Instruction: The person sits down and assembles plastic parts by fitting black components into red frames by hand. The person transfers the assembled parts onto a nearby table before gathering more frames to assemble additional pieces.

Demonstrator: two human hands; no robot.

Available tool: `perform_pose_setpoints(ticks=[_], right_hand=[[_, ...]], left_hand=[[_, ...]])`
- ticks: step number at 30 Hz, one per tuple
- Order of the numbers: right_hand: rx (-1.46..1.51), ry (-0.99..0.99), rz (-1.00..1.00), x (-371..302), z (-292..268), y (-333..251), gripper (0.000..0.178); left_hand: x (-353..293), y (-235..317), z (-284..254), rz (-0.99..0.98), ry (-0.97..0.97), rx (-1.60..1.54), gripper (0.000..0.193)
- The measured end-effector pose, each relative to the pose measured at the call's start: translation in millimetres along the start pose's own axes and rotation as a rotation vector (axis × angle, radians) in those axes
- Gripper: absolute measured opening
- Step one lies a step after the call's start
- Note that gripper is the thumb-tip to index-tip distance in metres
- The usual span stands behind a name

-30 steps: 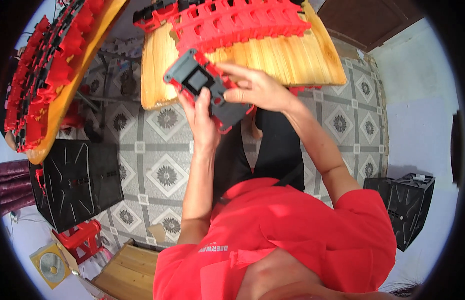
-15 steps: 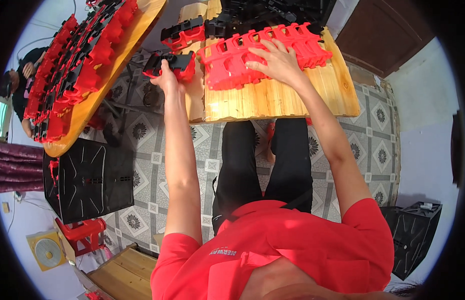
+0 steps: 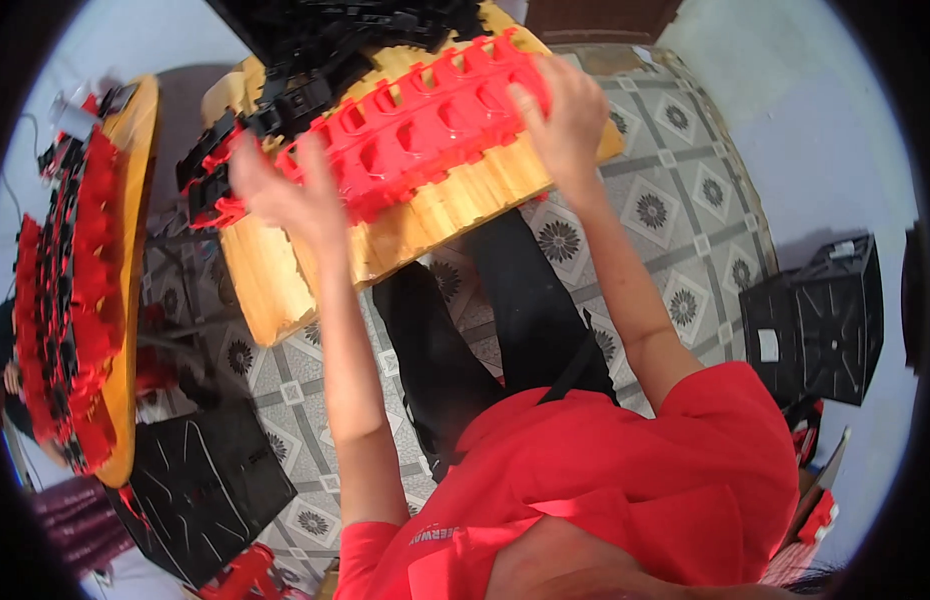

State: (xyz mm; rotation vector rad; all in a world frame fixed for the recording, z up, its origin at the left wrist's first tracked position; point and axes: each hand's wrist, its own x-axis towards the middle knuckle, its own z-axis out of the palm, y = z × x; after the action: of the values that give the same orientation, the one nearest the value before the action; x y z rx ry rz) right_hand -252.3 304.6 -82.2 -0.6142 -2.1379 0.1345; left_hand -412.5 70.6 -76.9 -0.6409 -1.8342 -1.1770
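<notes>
A row of red molded plastic frames (image 3: 410,150), pressed side by side with rectangular openings, lies across the wooden table. At its left end my left hand (image 3: 290,200) is spread and blurred, thumb apart from the fingers, with nothing visible in its grasp. My right hand (image 3: 573,125) cups the right end of the row, thumb on the near side and fingers apart; whether it presses on the parts is hard to see. Red-and-black assembled pieces (image 3: 215,185) sit just beyond my left hand, partly covered by it.
Black plastic parts (image 3: 325,60) are heaped along the table's far side. A second wooden table (image 3: 135,250) at left carries rows of red-and-black pieces, with another person partly visible behind it. Black crates stand on the floor at left (image 3: 200,490) and right (image 3: 815,320).
My left hand has let go of the red-and-black piece and moved to the row's left end. My right hand has shifted to its right end. The view has turned rightward.
</notes>
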Motion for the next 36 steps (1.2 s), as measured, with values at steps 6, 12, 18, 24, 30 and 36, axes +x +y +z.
perform_pose_setpoints(ticks=[6, 12, 18, 24, 30, 36], right_hand=[[0.692, -0.242, 0.394, -7.2, 24.9, 76.0, 0.037], [0.850, -0.314, 0.463, 17.8, 2.4, 108.9, 0.018], [0.472, 0.065, -0.141, 27.4, -43.2, 29.9, 0.014], [1.109, -0.372, -0.170, 77.6, -12.6, -26.7, 0.023], [0.103, -0.301, 0.119, 201.9, 182.0, 65.3, 0.062], [0.300, -0.550, 0.276, 197.7, 199.9, 54.3, 0.046]], left_hand=[[-49.1, 109.6, 65.5, 0.417, -0.502, 0.037, 0.057], [-60.6, 103.1, 87.8, 0.550, -0.722, 0.364, 0.053], [-42.1, 129.3, 71.1, -0.343, -0.474, -0.823, 0.085], [-13.5, 95.6, 11.1, -1.024, -0.067, -1.281, 0.080], [-40.1, 90.6, -44.2, -1.088, -0.153, -1.442, 0.073], [-61.6, 72.9, -83.4, -1.111, -0.158, -1.442, 0.082]])
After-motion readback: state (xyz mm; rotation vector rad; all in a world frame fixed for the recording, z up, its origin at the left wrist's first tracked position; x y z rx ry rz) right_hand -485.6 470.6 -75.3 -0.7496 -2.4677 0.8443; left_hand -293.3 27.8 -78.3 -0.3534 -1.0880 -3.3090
